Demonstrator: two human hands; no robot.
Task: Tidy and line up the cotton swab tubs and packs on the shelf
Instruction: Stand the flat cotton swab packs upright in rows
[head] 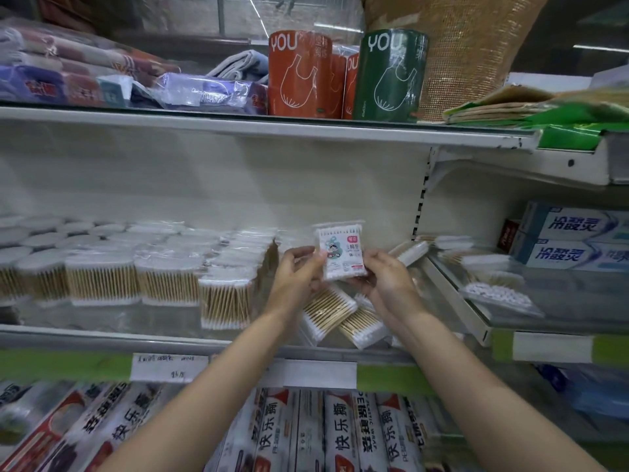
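A flat white swab pack with a cartoon label is held upright above the middle shelf. My left hand pinches its left edge and my right hand grips its lower right corner. Below my hands two packs of wooden-stick swabs lie askew on the shelf. Rows of clear swab tubs stand lined up to the left, and one tub stands nearest the front. Another pack leans at the right end.
Loose swab packs lie on the right-hand glass shelf beside toothpaste boxes. Bag rolls and cloths sit on the upper shelf. Boxed rolls fill the shelf below. A shelf upright divides the bays.
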